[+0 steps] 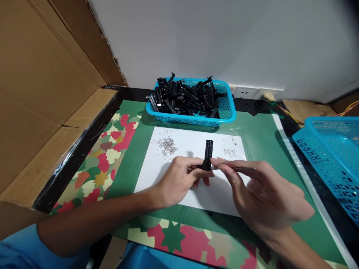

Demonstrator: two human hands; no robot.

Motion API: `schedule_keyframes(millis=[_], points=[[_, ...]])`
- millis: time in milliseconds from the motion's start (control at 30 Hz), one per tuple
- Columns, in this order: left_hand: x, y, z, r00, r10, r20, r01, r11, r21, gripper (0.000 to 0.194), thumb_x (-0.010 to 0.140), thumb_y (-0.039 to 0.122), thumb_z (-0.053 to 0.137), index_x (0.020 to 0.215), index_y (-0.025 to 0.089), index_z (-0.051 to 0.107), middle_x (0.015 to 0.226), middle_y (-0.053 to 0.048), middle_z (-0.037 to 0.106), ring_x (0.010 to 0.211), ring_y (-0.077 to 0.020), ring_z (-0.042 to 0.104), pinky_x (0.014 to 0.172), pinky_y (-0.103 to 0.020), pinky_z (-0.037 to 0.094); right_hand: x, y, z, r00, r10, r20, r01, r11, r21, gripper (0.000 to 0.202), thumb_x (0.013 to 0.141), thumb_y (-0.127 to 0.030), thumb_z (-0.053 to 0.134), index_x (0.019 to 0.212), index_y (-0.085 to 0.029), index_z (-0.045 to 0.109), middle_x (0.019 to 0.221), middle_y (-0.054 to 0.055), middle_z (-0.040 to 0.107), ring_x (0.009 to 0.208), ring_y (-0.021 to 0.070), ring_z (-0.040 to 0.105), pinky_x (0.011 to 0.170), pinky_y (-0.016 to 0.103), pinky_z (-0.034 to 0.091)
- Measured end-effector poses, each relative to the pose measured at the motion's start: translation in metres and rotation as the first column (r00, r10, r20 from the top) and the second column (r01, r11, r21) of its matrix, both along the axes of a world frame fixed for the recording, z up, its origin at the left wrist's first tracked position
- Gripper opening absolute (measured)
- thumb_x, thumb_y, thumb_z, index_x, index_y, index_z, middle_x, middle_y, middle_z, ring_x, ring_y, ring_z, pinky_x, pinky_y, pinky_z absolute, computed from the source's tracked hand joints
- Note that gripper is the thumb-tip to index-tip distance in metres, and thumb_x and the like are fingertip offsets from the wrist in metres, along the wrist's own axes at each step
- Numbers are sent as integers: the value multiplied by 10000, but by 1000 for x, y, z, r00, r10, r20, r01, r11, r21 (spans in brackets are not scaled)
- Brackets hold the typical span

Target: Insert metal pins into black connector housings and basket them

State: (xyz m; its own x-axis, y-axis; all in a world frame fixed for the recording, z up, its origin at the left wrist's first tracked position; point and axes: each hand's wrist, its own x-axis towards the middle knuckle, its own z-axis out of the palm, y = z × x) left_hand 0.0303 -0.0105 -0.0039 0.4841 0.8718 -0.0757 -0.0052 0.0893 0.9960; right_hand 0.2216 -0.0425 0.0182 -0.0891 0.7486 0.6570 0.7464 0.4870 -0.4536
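My left hand (179, 179) is closed on the lower end of a narrow black plastic part (208, 150), which stands upright above the white paper (159, 190). Thumb and fingers of my right hand (260, 186) are pinched together at the part's lower right side. A small pale sliver shows at those fingertips, too small to name. On the paper, a pile of thin bent wire pieces (167, 145) lies left of the part. To its right is a smaller group of similar wire pieces (230, 152).
A blue plastic basket (190, 120) heaped with black plastic parts (187, 97) stands at the back, near the wall. Another blue basket (331, 157) is at the right edge. Cardboard (42, 93) walls off the left. A plug (268, 98) with wires sits in a wall socket.
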Motion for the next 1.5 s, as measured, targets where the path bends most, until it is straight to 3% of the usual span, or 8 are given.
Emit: schedule_keyframes(millis=[500,867,1033,1233,1267,1367,1433,1500], points=[[1,-1,-3,999,11,-37,-13,997,-71,305,1036,319,633,799,142,707,684,-4,656,551,-91,564,542,-227,456,0,8,3,975,122,-184,-152,975,-163,160,978,-165,748,1016,-314,703,961,-2,845,755,224,812,619,362,614],[-1,0,-3,1000,-17,17,19,987,-159,370,1052,440,617,843,140,673,623,0,645,480,-94,582,452,-202,453,-6,5,-14,947,6,-321,-62,984,-165,93,942,-190,784,953,-269,736,924,25,845,766,243,817,618,356,617],[3,1,-6,993,32,110,-14,987,-161,459,1018,576,635,864,144,647,626,2,630,470,-107,586,423,-207,439,-17,3,-9,893,18,-450,-100,982,-161,60,957,-196,778,943,-239,739,959,62,843,812,253,823,672,368,658],[2,-6,4,994,-14,105,17,1000,-24,441,1034,578,592,956,148,654,811,-30,653,636,-99,550,530,-209,416,-4,34,11,697,58,-715,-105,994,-23,52,1052,-311,647,1055,-259,650,831,25,722,750,236,747,720,430,651],[1,-9,7,995,-43,90,42,999,19,414,1037,550,585,965,149,661,820,-33,655,655,-107,542,558,-221,421,2,44,12,710,71,-700,-125,992,-26,69,1071,-326,604,1058,-262,629,787,2,662,699,214,702,683,404,627],[-4,-18,11,991,-125,43,110,962,250,225,980,368,608,948,156,674,786,-20,634,645,-121,502,593,-254,420,14,70,9,928,89,-362,-191,947,-257,141,1063,-306,575,976,-224,651,678,-28,560,568,154,531,532,282,424],[-5,-21,9,988,-152,28,125,890,438,97,885,230,610,928,161,662,789,-16,637,634,-120,501,605,-263,430,9,81,3,969,167,-183,-229,889,-398,137,1002,-278,647,910,-195,707,660,-21,593,556,138,489,530,268,341],[-4,-23,4,987,-163,9,129,810,572,112,813,155,579,909,170,635,808,-21,652,634,-120,512,615,-267,444,-6,86,-3,965,248,-89,-259,832,-490,156,978,-296,676,894,-185,746,609,-37,563,544,130,442,535,266,298]])
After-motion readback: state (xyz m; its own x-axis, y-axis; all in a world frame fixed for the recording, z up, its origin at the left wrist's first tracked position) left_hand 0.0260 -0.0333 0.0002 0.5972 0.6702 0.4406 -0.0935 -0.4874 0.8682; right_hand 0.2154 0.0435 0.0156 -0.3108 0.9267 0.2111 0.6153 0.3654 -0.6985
